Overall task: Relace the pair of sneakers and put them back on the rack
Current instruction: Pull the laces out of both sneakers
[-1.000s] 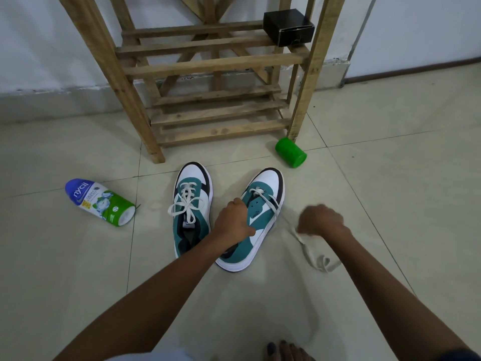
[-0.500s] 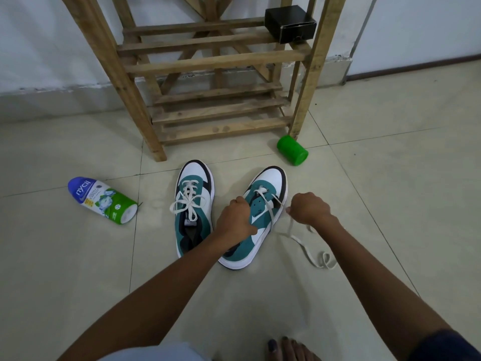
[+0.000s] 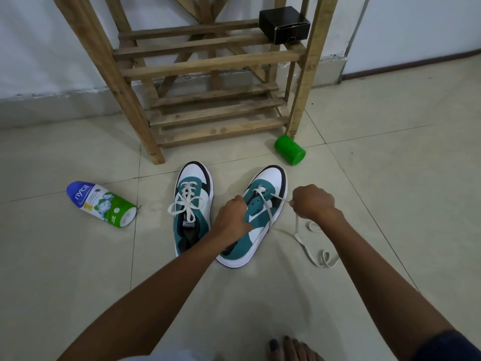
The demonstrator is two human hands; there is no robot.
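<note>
Two teal, white and black sneakers stand on the tiled floor before a wooden rack point(image 3: 208, 63). The left sneaker point(image 3: 192, 204) is laced and tied in a bow. The right sneaker point(image 3: 256, 220) has lace only through its front eyelets. My left hand point(image 3: 233, 217) is closed on the right sneaker's inner edge. My right hand point(image 3: 313, 201) pinches the white lace point(image 3: 309, 246) just right of the shoe; the lace's loose end trails in loops over the floor.
A blue, white and green powder bottle point(image 3: 101, 204) lies on its side at the left. A green cylinder point(image 3: 289, 150) lies by the rack's right leg. A black box point(image 3: 285, 26) sits on the rack's upper shelf. My bare toes point(image 3: 291, 347) show at the bottom.
My right hand has come in from the right toward the sneaker's toe and lifted the lace up. The left hand has stayed on the right sneaker.
</note>
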